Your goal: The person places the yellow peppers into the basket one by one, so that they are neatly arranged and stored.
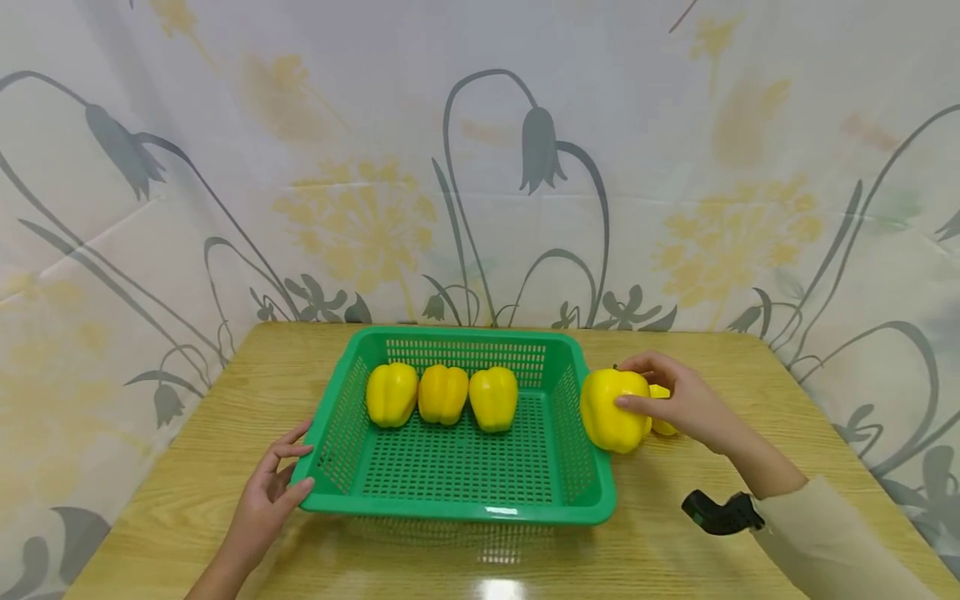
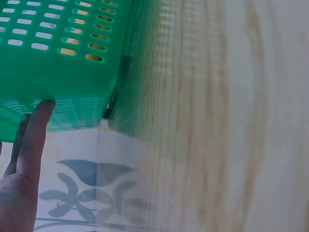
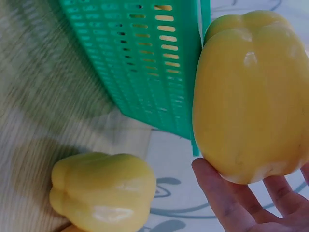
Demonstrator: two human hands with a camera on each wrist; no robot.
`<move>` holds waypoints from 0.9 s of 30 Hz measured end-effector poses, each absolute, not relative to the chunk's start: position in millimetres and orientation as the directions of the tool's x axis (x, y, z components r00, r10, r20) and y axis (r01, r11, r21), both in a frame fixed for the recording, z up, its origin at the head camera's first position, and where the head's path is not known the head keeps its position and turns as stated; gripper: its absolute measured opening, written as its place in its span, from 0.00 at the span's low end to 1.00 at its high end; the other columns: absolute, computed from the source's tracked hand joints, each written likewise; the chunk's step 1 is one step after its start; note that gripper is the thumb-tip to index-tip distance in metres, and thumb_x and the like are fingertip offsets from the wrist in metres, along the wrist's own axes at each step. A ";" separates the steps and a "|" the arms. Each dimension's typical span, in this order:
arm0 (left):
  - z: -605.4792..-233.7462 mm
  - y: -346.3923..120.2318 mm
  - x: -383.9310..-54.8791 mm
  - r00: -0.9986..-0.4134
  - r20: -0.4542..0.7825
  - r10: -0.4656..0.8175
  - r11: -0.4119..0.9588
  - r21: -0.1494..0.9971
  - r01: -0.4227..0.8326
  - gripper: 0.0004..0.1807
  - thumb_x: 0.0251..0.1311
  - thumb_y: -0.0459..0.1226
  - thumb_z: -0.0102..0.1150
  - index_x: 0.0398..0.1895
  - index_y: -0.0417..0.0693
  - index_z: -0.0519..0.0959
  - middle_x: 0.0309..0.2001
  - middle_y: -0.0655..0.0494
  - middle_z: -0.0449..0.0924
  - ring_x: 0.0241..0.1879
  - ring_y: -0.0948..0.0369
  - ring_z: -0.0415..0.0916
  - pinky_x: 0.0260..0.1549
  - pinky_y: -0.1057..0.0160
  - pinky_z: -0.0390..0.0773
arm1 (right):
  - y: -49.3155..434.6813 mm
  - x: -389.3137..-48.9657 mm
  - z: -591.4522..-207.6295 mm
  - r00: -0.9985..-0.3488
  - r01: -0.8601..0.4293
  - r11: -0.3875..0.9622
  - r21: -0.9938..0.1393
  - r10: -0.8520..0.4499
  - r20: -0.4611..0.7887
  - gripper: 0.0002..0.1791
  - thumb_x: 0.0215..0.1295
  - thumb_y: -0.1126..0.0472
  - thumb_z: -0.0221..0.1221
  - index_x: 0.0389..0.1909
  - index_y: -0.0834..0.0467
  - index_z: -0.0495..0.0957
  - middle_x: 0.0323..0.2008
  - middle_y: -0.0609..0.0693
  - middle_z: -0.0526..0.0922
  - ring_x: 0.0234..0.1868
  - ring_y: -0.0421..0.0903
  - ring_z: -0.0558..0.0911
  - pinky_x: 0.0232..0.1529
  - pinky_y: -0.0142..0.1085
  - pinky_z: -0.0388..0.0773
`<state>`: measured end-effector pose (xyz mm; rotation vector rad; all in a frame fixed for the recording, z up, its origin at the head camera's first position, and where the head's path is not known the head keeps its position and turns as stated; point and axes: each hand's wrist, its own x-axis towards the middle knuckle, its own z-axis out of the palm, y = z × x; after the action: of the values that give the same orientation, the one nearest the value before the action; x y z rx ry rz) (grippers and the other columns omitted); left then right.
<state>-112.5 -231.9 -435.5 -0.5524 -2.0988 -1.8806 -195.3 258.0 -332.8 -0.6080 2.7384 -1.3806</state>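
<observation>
My right hand (image 1: 678,408) grips a yellow bell pepper (image 1: 611,412) from its right side, thumb in front and fingers at the top. It is raised over the right rim of a green plastic basket (image 1: 457,510), overlapping that rim in the head view. Against the basket's left side rests my left hand (image 1: 262,496), its fingertips at the rim. The left wrist view has a straight finger (image 2: 36,140) touching the outer wall. Inside the basket, three yellow bell peppers (image 1: 442,394) stand in a row toward the back.
On the wooden table (image 1: 247,375), right of the basket, lies another yellow bell pepper (image 3: 104,191), partly hidden by the held one in the head view. Part of one more yellow thing (image 3: 72,228) shows beneath it. A flower-patterned cloth (image 1: 480,208) hangs behind the table.
</observation>
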 end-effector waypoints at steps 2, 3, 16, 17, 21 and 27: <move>-435.7 -231.9 -112.3 -0.895 0.436 0.094 0.093 0.891 0.443 0.16 0.58 0.19 0.44 0.50 0.28 0.64 0.67 0.44 0.54 0.63 0.67 0.55 0.52 0.77 0.58 | 253.3 -197.1 -330.6 -0.923 -0.336 0.541 -0.771 -0.352 0.156 0.21 0.59 0.57 0.63 0.51 0.60 0.72 0.50 0.55 0.75 0.50 0.55 0.73 0.45 0.44 0.72; -435.7 -231.9 -112.2 -0.896 0.434 0.092 0.095 0.892 0.442 0.15 0.58 0.19 0.44 0.50 0.27 0.63 0.67 0.43 0.54 0.63 0.67 0.55 0.53 0.77 0.58 | 250.9 -198.0 -329.5 -0.923 -0.335 0.539 -0.773 -0.354 0.153 0.21 0.59 0.57 0.63 0.51 0.60 0.72 0.50 0.55 0.75 0.50 0.55 0.73 0.45 0.45 0.71; -434.2 -230.7 -111.5 -0.895 0.440 0.078 0.077 0.892 0.446 0.16 0.57 0.17 0.43 0.50 0.28 0.64 0.66 0.51 0.57 0.62 0.65 0.55 0.51 0.77 0.58 | 217.9 -211.7 -318.6 -0.909 -0.344 0.492 -0.800 -0.390 0.151 0.23 0.58 0.56 0.64 0.51 0.61 0.72 0.50 0.55 0.74 0.52 0.56 0.72 0.50 0.50 0.70; -434.2 -230.5 -111.5 -0.896 0.438 0.076 0.079 0.893 0.444 0.16 0.57 0.17 0.43 0.50 0.28 0.64 0.66 0.51 0.57 0.62 0.65 0.55 0.51 0.77 0.58 | 215.3 -212.5 -318.4 -0.908 -0.343 0.487 -0.803 -0.392 0.149 0.23 0.58 0.56 0.64 0.51 0.61 0.72 0.51 0.56 0.74 0.53 0.57 0.72 0.50 0.49 0.70; -434.1 -230.1 -111.8 -0.896 0.437 0.078 0.084 0.893 0.442 0.16 0.57 0.17 0.44 0.50 0.28 0.64 0.66 0.49 0.56 0.62 0.66 0.56 0.52 0.77 0.59 | 205.2 -215.9 -319.7 -0.903 -0.332 0.461 -0.823 -0.406 0.137 0.23 0.58 0.56 0.64 0.52 0.61 0.72 0.53 0.56 0.72 0.54 0.57 0.71 0.49 0.48 0.72; -432.7 -230.3 -111.2 -0.900 0.429 0.081 0.090 0.896 0.435 0.16 0.58 0.18 0.44 0.50 0.28 0.64 0.67 0.48 0.56 0.62 0.66 0.55 0.52 0.77 0.58 | 186.9 -223.4 -324.1 -0.892 -0.317 0.440 -0.840 -0.439 0.107 0.24 0.57 0.54 0.64 0.52 0.59 0.72 0.55 0.56 0.71 0.51 0.55 0.73 0.45 0.44 0.73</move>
<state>-111.2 -230.3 -432.7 -0.5155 -2.1012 -1.8836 -223.4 186.9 -324.1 -0.6753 2.5556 -1.4490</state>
